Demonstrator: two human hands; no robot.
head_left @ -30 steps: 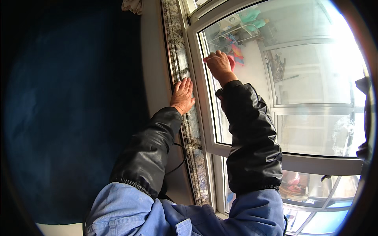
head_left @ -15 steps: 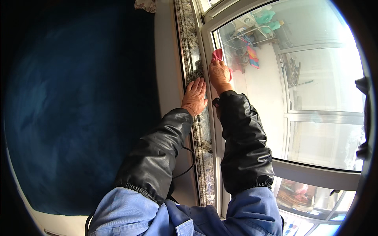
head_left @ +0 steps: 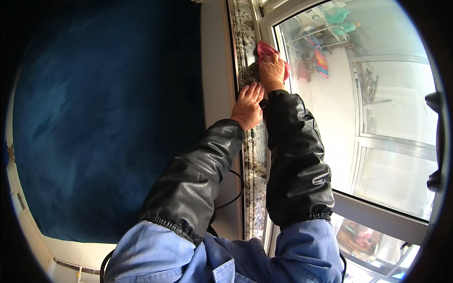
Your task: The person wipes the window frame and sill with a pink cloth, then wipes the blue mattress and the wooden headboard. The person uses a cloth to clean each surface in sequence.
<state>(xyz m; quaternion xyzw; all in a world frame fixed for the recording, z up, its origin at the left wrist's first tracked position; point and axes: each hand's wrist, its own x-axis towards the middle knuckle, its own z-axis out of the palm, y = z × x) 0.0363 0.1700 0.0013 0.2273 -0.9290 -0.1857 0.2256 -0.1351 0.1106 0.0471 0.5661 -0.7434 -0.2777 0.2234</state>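
Note:
My right hand is closed over a pink cloth and presses it against the white window frame, beside the marble sill. Part of the cloth sticks out past my fingertips and along the hand's right side. Just below and to the left, my left hand lies flat on the brown-and-white marble sill, fingers stretched forward. It holds nothing. Black sleeve covers wrap both forearms over blue sleeves.
A large dark blue surface fills the left side, beyond a pale strip of wall. A glass pane stands on the right, with teal items, a rack and a colourful piece seen through it. A black cable loops beside the sill.
My right hand and the cloth have moved from the glass edge onto the frame by the sill. My left hand stays flat on the sill. The whole view has shifted slightly.

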